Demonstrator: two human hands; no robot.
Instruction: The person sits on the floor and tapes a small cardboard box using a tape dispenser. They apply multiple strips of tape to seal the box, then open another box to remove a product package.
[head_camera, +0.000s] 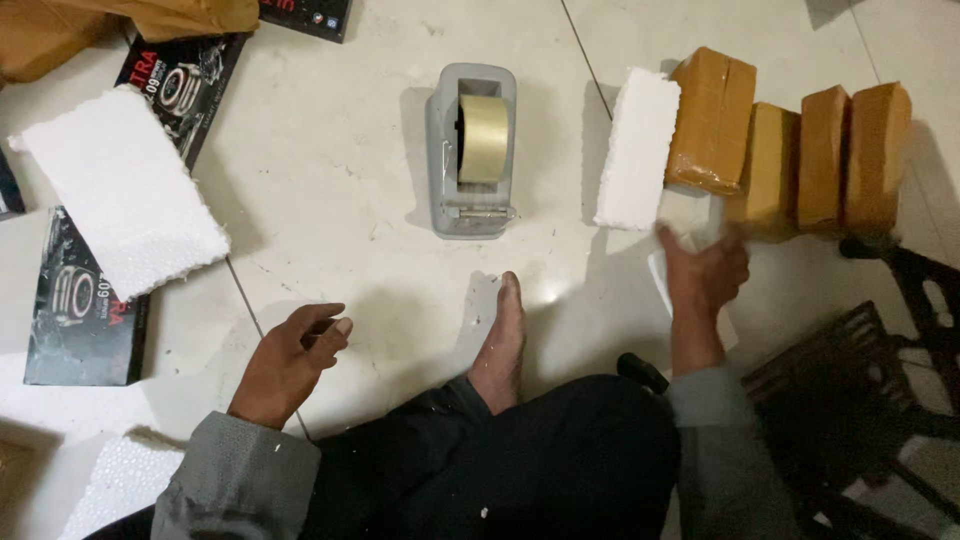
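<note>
- Head view: the person sits on a pale tiled floor (330, 170), one bare foot (503, 340) stretched forward between the two hands.
- The left hand (295, 360) hovers low over the floor, fingers loosely curled and holding nothing.
- The right hand (705, 275) is blurred; it reaches toward a white foam slab (638, 148) and seems to touch a thin white piece (662, 275) lying under it, but I cannot tell whether the fingers grip it.
- As for progress, four parcels wrapped in brown tape (712, 120) already stand in a row at the upper right, the nearest one touching the foam slab; they look finished, glossy and blocky.
- Still unwrapped, by the look of it: two black printed boxes (80, 310) at the left, one partly under a large foam sheet (125, 190) with a rough, crumbly edge.
- A grey tape dispenser (472, 150) stands in the middle of the floor, well apart from both hands, with a roll of clear yellowish tape in it.
- A dark metal frame (880, 370) sits at the right edge, and another foam piece (115, 480) lies by the left sleeve.
</note>
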